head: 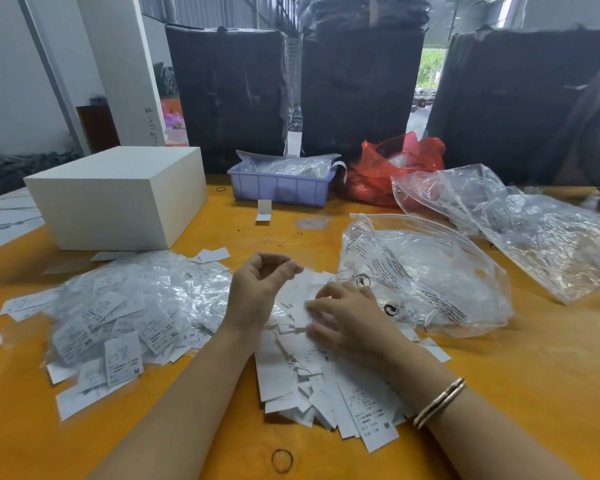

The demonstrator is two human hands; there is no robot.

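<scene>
left hand (261, 283) curled, grip unclear, right hand (347, 321) spread on loose labels (284, 375)

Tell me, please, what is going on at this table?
A person is going through loose white size labels on an orange table. The right hand rests flat on the pile; the left hand hovers curled above it, and whether it pinches anything is unclear. Bagged labels lie heaped to the left, a clear bag to the right.
</scene>
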